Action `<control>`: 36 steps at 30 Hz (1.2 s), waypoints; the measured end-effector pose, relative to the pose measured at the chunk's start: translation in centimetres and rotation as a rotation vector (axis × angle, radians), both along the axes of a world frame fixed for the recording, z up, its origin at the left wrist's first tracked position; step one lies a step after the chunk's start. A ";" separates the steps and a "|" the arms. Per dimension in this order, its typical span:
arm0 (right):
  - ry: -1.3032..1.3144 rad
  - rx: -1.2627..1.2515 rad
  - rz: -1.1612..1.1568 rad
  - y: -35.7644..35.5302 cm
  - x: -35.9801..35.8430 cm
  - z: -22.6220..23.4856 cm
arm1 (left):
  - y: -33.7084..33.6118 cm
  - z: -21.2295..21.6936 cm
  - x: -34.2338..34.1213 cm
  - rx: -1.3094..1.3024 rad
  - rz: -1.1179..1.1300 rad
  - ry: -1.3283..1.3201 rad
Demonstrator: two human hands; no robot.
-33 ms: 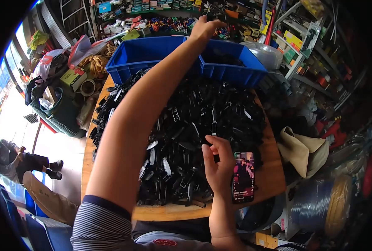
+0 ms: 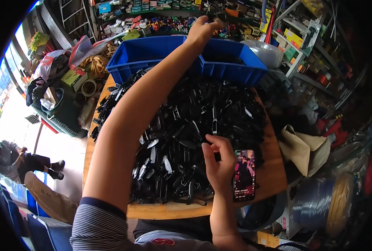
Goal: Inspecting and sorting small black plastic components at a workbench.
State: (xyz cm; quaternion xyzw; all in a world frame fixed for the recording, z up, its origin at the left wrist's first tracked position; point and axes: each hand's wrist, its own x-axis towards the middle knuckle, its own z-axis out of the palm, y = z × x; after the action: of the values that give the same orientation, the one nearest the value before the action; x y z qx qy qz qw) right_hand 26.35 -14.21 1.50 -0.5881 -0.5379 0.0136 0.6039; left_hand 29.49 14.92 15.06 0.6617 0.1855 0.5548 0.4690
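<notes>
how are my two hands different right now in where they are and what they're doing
The left hand is stretched far out over the blue bin; the right hand stays near, resting on the pile of black parts beside the phone. The left arm is extended, the right bent close. Both are bare.

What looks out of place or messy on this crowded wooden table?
A lit phone lies at the table's near right edge, against the heap of small black parts, beside the right hand. The heap spreads to the left rim, close to spilling. The left hand reaches over the blue bin.
</notes>
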 end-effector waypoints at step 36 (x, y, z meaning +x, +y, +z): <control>0.510 0.906 1.530 -10.7 -12.0 10.4 | -16.1 -11.9 -30.0 -0.017 0.089 0.528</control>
State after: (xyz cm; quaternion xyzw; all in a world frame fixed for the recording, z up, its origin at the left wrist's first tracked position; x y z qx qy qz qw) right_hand 14.33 -24.88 11.89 0.2403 -0.5847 0.3260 0.7029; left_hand -0.54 -1.13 3.16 0.7705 0.3351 0.3816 0.3852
